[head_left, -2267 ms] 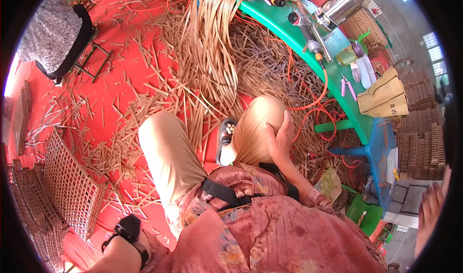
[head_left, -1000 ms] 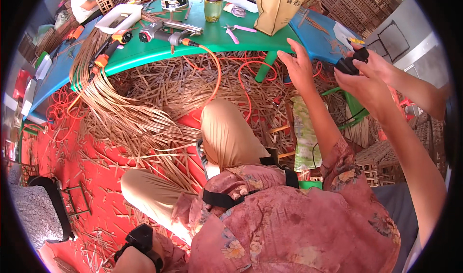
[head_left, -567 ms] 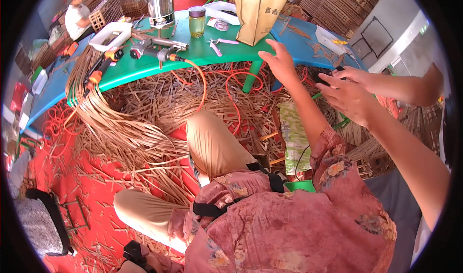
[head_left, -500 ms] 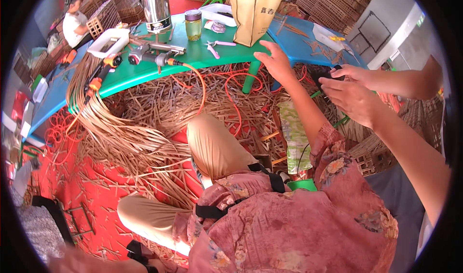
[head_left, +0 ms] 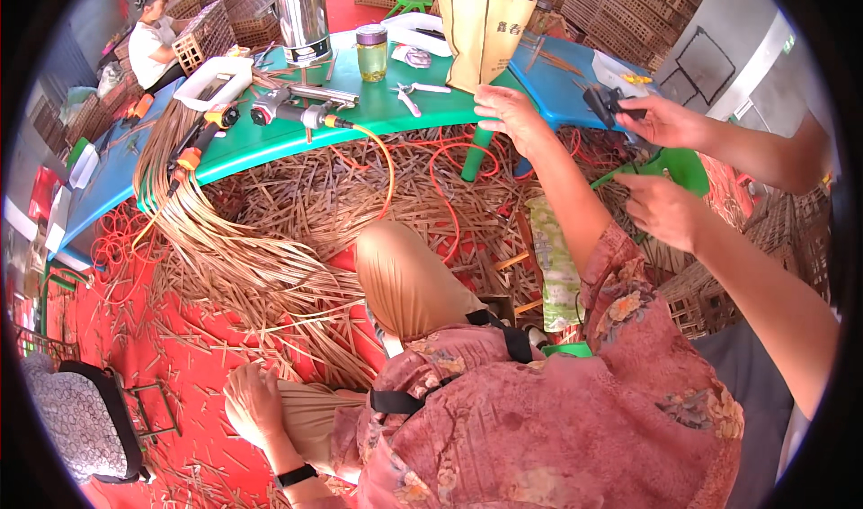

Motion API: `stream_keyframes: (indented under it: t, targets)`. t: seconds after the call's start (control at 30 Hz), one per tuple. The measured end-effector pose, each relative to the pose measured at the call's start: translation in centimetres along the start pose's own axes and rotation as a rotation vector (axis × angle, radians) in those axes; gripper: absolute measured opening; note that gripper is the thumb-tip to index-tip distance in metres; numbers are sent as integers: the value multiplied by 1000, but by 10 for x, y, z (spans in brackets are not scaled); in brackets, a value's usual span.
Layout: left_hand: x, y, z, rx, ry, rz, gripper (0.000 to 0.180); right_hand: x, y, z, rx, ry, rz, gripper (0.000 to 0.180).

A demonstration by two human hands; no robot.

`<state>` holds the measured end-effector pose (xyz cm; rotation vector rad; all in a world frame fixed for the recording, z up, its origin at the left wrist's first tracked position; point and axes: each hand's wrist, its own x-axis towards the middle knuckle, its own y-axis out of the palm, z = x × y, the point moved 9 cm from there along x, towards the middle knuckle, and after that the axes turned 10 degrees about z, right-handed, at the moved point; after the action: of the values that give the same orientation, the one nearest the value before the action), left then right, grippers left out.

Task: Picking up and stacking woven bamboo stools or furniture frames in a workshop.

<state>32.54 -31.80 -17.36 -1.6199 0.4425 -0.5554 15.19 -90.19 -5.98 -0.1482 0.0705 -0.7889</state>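
Head camera shows, from where I stand, the person's right hand [head_left: 506, 111] with its fingers loosely bent and apart, just beside the tan bag [head_left: 460, 37], which stands on the right part of the green table [head_left: 440, 111]; whether they touch, I cannot tell. The left hand [head_left: 253, 405] is half curled at the left knee [head_left: 310, 410], and I cannot tell if it pinches anything. On the right, a co-worker's hand [head_left: 667, 122] holds a black device [head_left: 600, 104].

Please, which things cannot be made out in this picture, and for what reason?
All in the head view:
Left hand: palm hidden by its own back.
Brown bag: inside hidden by its walls.
Co-worker's lower arm: the person's body mostly cut off by the right rim.
Black device: too small to identify.
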Motion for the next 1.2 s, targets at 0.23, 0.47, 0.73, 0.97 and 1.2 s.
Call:
stream_keyframes:
  t: [0.23,0.47,0.73,0.97,1.2]
  targets:
    - [-4,14,21,-42,-124,66,21,10,21,1,191,34,129,49]
    - [2,18,15,-35,-60,30,20,7,15,4,178,56,128,47]
    - [8,19,12,-59,-41,34,19,10,8,0,183,59,114,46]
    - [12,26,14,-85,-24,30,20,9,6,-7,178,82,111,47]
    - [14,18,7,-36,-43,37,20,2,14,-1,152,77,111,46]
